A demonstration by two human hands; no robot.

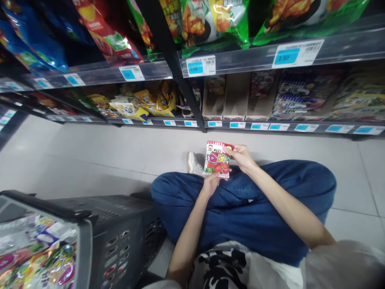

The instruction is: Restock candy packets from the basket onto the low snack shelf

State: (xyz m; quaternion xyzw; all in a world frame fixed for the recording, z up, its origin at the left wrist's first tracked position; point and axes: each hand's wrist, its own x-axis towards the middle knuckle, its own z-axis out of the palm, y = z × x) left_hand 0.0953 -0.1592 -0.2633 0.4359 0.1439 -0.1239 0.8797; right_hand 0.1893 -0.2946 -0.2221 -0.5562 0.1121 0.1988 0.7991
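Observation:
A small red and white packet of gummy candy (217, 159), printed with strawberries and large QQ-style letters, is held front side up above my crossed legs. My left hand (212, 182) grips its bottom edge, thumb on the front. At its upper right side, my right hand (240, 156) pinches the packet between thumb and fingers. The fingers behind the packet are partly hidden. Just beyond it, on the lowest shelf, stand open cardboard display boxes (235, 98), some holding packets towards the back.
To my left stands a grey plastic shopping basket (120, 241) filled with colourful candy packets (45, 261). The upper shelf edge (240, 59) carries price labels below green snack bags (215, 24). Yellow packets (156, 100) sit on the lower shelf. Pale floor tiles (99, 148) lie around me.

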